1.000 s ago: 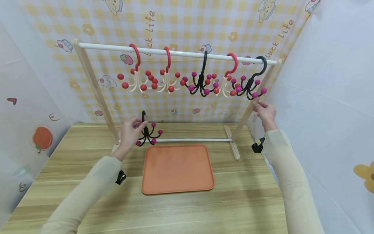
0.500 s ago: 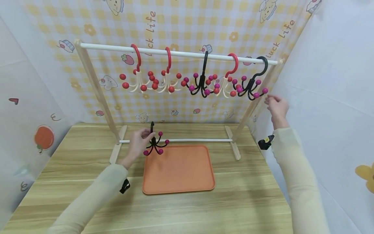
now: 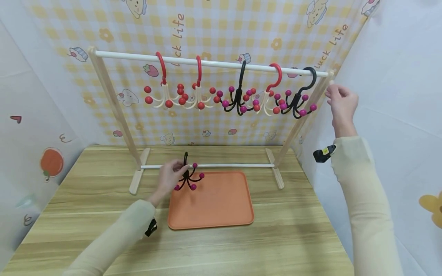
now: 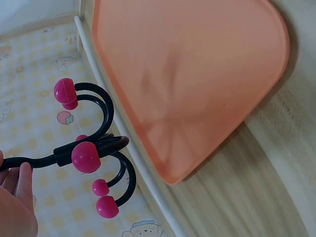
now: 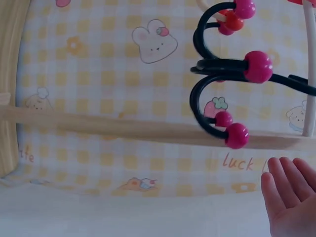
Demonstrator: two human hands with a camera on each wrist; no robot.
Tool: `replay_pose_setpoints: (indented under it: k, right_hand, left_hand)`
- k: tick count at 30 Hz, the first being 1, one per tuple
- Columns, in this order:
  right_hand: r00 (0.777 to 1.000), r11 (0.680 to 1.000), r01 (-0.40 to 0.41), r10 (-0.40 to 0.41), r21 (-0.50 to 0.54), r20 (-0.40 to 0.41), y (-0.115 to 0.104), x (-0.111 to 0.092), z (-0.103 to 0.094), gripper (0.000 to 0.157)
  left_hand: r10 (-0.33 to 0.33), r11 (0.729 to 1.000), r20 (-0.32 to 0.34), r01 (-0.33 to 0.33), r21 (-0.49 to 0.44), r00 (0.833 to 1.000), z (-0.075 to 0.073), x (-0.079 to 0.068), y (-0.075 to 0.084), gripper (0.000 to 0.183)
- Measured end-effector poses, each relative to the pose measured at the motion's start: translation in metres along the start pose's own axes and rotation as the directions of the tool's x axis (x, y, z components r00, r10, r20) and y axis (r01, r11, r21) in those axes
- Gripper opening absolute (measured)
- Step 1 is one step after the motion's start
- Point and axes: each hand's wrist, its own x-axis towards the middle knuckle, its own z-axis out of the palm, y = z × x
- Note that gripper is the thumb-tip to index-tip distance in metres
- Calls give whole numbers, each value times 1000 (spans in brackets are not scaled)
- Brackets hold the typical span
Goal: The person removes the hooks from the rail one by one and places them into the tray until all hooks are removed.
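Note:
Between thumb and fingers of my left hand (image 3: pixel 170 177) is the stem of a black octopus-style hanger (image 3: pixel 187 177) with magenta balls on its curved arms. It hangs upright over the back left of an orange tray (image 3: pixel 214 203). In the left wrist view the fingers reach the stem of this black hanger (image 4: pixel 59 157) at the left edge. My right hand (image 3: pixel 343 103) is up beside the top right end of the rack and holds nothing visible. In the right wrist view the right hand (image 5: pixel 291 197) has fairly straight fingers, just short of the wooden post (image 5: pixel 148 131).
On the rack's white top rod (image 3: pixel 221 63) hang several similar hangers: cream ones with red hooks, such as the leftmost hanger (image 3: pixel 165 96), and two black ones, one at the right end (image 3: pixel 295 103). A lower white rod (image 3: pixel 235 165) crosses behind the tray.
My left hand has moved right and down with the black hanger, from left of the tray to over it. My right hand has risen and moved right along the post.

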Motion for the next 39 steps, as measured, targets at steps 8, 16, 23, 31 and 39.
replay_pose_setpoints:
  k: [8, 16, 23, 31, 39]
  right_hand:
    - [1000, 986, -19, 22, -164, 19, -9, -1, 10, 50]
    - [998, 968, -52, 58, -246, 16, -13, 3, 14, 47]
    - [999, 962, -50, 52, -268, 1, -15, 4, 15, 43]
    - [999, 963, -50, 50, -263, -5, -15, 4, 15, 43]
    - [998, 962, -63, 64, -266, -4, -15, 4, 15, 45]
  left_hand:
    - [-11, 1000, -10, 11, -1, 1000, 8, -10, -6, 10]
    - [2, 1000, -32, -2, 12, 999, 13, -14, -17, 8]
    - [13, 999, -46, -12, 31, 999, 16, -16, -23, 10]
    - [-5, 1000, -44, 5, 2, 999, 17, -18, -31, 14]
    - [-6, 999, -52, 8, 33, 999, 19, -16, -38, 11]
